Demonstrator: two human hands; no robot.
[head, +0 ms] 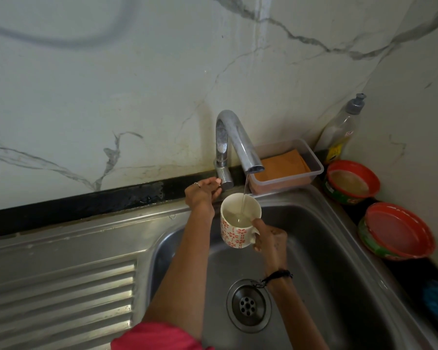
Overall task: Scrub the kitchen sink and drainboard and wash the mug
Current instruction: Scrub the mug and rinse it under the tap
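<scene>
The right hand (269,238) grips the handle of one mug (239,221), upright under the tap (234,145) and its thin stream, above the sink (339,248). The left hand (202,193) curls round the tap's base lever. Two red bowls (352,181) sit right of the tap, near the desk's edge; one ribbed drainboard (61,294) lies left.

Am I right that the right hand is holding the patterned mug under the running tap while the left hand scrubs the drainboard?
Not quite. The right hand does hold the patterned mug under the thin stream from the tap, but the left hand is not scrubbing the drainboard; it grips the tap's handle at its base. The head view shows this.
</scene>
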